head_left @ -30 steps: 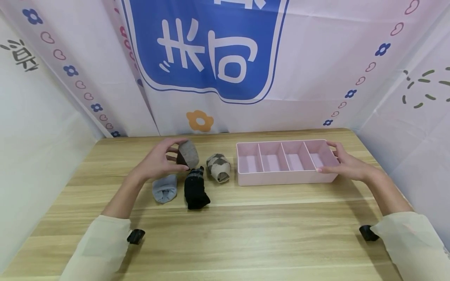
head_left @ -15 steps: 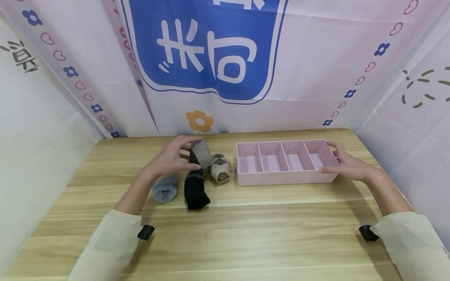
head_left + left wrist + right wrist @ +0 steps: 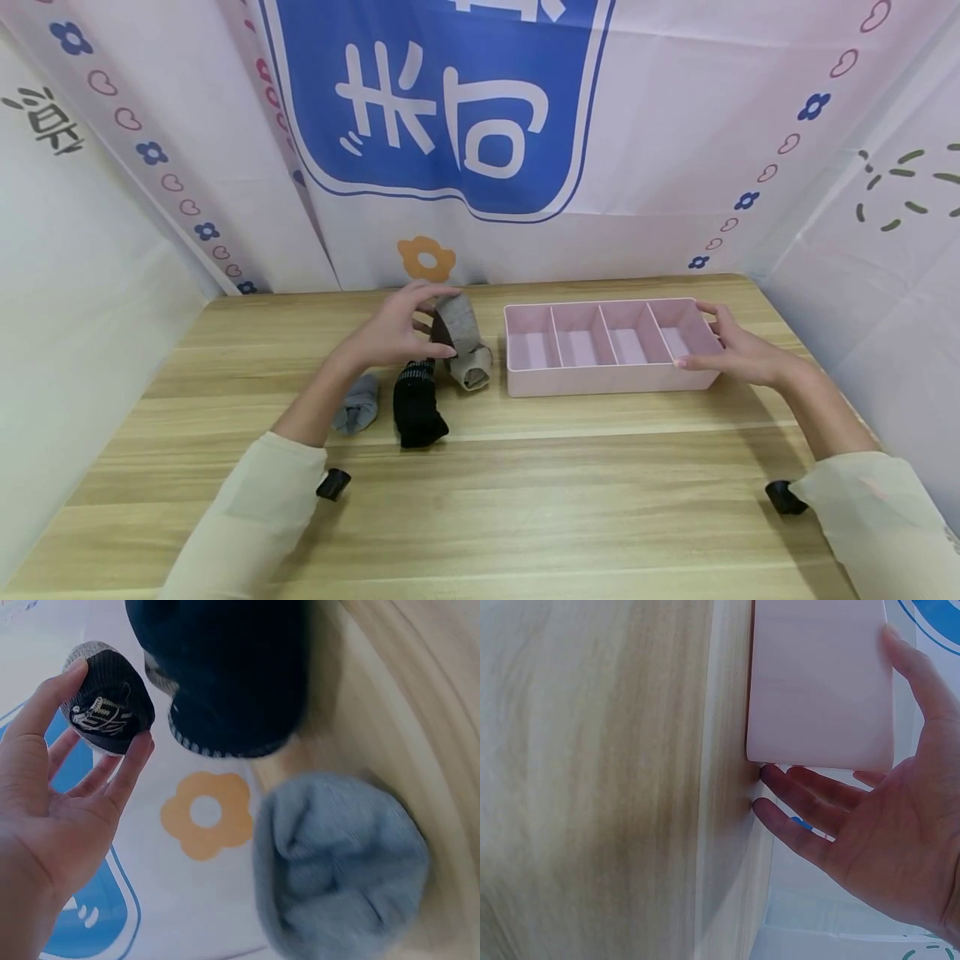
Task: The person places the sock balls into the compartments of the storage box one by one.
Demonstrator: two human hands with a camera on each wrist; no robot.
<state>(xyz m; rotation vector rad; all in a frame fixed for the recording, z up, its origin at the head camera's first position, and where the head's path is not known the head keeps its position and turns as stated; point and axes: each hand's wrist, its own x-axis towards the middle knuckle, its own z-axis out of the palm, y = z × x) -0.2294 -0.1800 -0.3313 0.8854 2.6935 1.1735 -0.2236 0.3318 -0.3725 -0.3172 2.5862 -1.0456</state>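
Observation:
My left hand [image 3: 393,329] pinches a rolled grey-and-dark sock [image 3: 459,321] between thumb and fingers, held up over the table. In the left wrist view that sock [image 3: 109,712] shows a dark side with pale lettering. It overlaps a beige-and-brown diamond-patterned rolled sock [image 3: 474,371] in the head view. Nearer to me lie a black rolled sock [image 3: 418,412] and a blue-grey rolled sock [image 3: 357,404]. At the right, my right hand [image 3: 738,343] grips the end of a pink divided box [image 3: 600,382], thumb on its front rim and fingers at its end wall [image 3: 821,682].
The wooden table [image 3: 525,500] reaches back to a white printed cloth [image 3: 645,167] with a blue sign. White side cloths rise left and right. The box's several compartments hold nothing.
My left hand has moved to the right with the grey-and-dark sock, from behind the black sock to over the diamond-patterned one. My right hand and the box have stayed in place.

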